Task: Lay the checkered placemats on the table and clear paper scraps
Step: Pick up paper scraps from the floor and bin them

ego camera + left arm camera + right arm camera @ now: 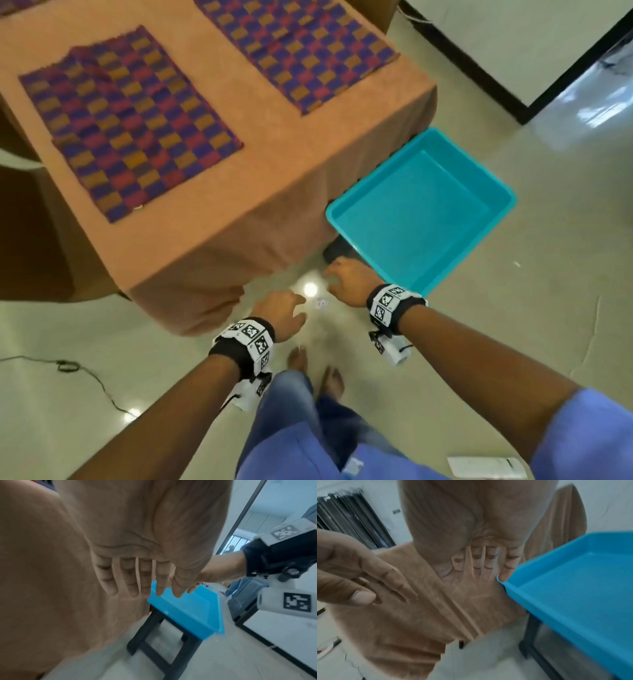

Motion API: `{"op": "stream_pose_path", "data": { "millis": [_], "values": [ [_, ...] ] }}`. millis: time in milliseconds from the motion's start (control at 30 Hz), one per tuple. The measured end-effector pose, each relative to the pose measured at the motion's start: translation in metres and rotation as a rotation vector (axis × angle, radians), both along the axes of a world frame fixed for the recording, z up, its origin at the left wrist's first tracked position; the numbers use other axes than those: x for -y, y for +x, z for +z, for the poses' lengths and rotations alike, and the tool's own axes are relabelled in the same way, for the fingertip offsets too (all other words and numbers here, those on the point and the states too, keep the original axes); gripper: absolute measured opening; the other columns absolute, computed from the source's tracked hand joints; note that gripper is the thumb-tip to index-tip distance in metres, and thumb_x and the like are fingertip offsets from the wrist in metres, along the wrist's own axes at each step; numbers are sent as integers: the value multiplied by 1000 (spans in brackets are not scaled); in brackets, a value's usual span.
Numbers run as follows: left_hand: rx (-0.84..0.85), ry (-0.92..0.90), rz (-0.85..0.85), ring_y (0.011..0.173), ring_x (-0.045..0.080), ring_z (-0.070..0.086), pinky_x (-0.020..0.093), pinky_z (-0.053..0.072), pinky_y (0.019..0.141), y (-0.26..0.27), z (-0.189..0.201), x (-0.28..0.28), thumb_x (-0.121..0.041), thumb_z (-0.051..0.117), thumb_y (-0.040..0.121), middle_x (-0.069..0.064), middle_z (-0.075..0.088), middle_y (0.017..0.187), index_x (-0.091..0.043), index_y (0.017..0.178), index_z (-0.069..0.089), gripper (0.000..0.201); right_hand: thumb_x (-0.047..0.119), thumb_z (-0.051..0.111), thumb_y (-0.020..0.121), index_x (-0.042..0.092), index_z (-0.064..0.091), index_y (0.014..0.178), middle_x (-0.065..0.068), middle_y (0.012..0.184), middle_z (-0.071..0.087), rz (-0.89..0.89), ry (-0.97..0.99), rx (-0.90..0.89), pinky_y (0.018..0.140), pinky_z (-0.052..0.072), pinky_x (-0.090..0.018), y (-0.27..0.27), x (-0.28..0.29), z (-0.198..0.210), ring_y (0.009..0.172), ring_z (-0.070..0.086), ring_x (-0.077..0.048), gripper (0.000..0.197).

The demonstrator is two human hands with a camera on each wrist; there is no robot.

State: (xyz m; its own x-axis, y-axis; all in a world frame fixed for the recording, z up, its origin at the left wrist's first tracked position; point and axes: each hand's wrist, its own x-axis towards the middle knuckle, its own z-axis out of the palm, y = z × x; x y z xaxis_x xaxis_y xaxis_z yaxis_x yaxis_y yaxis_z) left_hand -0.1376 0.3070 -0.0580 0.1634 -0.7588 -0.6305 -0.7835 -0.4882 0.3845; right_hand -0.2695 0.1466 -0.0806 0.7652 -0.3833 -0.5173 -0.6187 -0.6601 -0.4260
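Observation:
Two purple, red and orange checkered placemats lie flat on the tan-clothed table (274,192): one at the near left (130,126), one at the far right (301,51). A small white paper scrap (321,303) lies on the floor by the table's corner. My left hand (291,306) hangs just left of the scrap, fingers (133,586) straight and holding nothing. Just right of the scrap, my right hand (334,277) is also empty, its fingers (479,569) straight beside the teal tray (342,212). Neither hand touches the scrap.
The empty teal tray (188,615) sits on a black stool (152,632) against the table's right side. Another tiny scrap (516,264) lies on the floor right of it. A black cable (78,371) runs across the floor at left. My bare feet (298,356) stand below the hands.

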Motion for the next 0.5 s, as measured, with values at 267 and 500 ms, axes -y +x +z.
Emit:
{"op": "stream_pose_path", "data": {
  "millis": [267,500],
  "values": [
    [-236,313,195,122,23,53,30,41,100,-46,-89,-136,-30,54,93,5,56,136,-20,133,53,41,30,57,90,24,63,121,-3,128,62,-81,291,-438,98,43,-31,-108,-122,-95,117,57,-23,32],
    [-362,386,287,115,26,57,30,42,95,-59,-181,-199,-26,53,92,7,61,129,-16,121,60,32,26,59,90,24,68,112,0,124,64,-239,386,-448,99,42,-28,-102,-156,-181,114,58,-21,23]
  ]
}}
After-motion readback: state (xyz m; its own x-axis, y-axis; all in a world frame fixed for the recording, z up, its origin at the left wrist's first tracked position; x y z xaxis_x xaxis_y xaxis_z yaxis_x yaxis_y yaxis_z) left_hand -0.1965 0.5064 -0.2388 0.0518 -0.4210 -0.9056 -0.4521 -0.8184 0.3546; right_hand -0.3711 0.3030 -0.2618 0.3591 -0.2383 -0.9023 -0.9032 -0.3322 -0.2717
